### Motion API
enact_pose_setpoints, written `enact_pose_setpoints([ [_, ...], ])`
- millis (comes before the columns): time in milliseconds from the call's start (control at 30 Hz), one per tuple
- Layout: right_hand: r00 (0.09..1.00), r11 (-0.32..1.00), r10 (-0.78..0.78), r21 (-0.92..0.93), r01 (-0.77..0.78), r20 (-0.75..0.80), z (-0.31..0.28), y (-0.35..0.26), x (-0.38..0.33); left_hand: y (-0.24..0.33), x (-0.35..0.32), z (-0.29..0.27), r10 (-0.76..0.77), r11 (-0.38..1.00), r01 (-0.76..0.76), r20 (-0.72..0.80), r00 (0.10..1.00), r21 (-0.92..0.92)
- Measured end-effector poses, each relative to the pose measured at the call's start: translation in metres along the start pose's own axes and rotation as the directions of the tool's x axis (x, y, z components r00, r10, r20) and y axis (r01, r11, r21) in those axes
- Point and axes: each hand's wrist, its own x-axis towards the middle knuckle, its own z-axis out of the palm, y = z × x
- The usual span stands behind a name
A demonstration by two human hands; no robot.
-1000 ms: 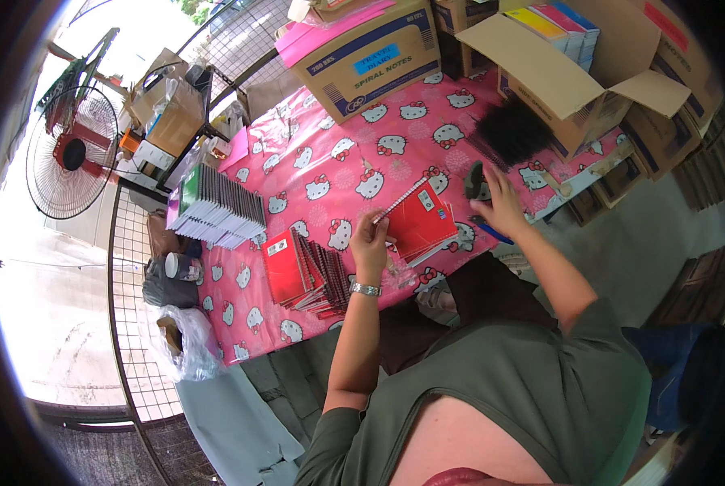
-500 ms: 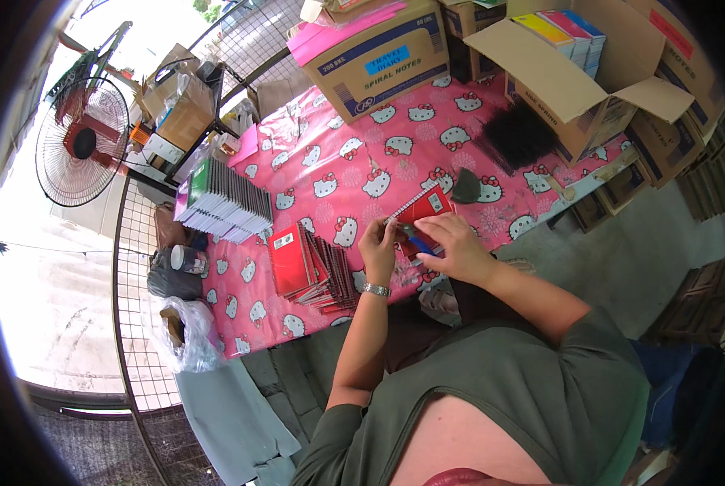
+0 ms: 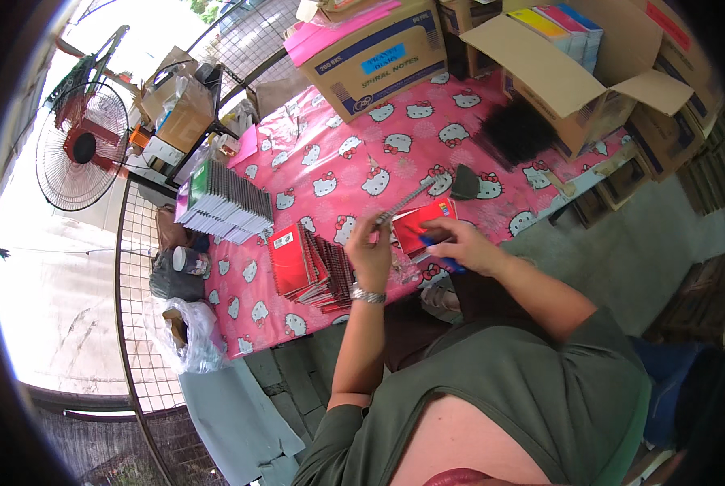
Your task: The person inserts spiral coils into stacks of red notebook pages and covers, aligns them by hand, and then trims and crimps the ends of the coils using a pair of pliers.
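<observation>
**A:** so where's the notebook? I see the left hand (image 3: 371,253) pinched around a thin spiral coil (image 3: 405,202); the coil's long axis runs up and to the right, away from that hand.

**B:** yep; the red notebook (image 3: 425,225) lies on the pink tablecloth (image 3: 354,154) just right of the left hand, touching the coil's line along its upper-left edge; right hand (image 3: 460,245) is curled over its lower edge, gripping it plus something blue (image 3: 443,261); right hand's nearer the book, left one's nearer the coil; red stack (image 3: 307,267) sits off to the left.
</observation>
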Motion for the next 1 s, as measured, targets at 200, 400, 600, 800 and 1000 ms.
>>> enact_pose_setpoints([
  [200,0.908,0.557,-0.27,-0.821,-0.123,-0.319,-0.121,0.066,-0.021,0.1,0.088,-0.11,0.238,0.666,-0.344,0.249,0.939,0.662],
  [400,0.878,0.411,-0.379,-0.903,-0.123,-0.292,-0.148,0.065,0.035,0.012,0.11,-0.146,-0.395,0.425,0.027,0.159,0.905,0.905],
  [600,0.845,0.135,-0.36,-0.918,-0.373,-0.396,-0.207,0.069,0.103,0.012,0.08,-0.065,0.047,0.647,-0.212,0.239,0.97,0.732],
  [800,0.879,-0.009,-0.245,-0.905,-0.425,-0.41,-0.202,0.07,0.127,-0.002,-0.011,0.05,0.212,0.731,-0.582,0.691,0.691,0.357],
  [1000,0.809,0.37,-0.48,-0.915,-0.163,-0.339,-0.184,0.031,0.102,-0.013,-0.02,0.047,0.184,0.631,-0.672,0.767,0.615,0.388],
])
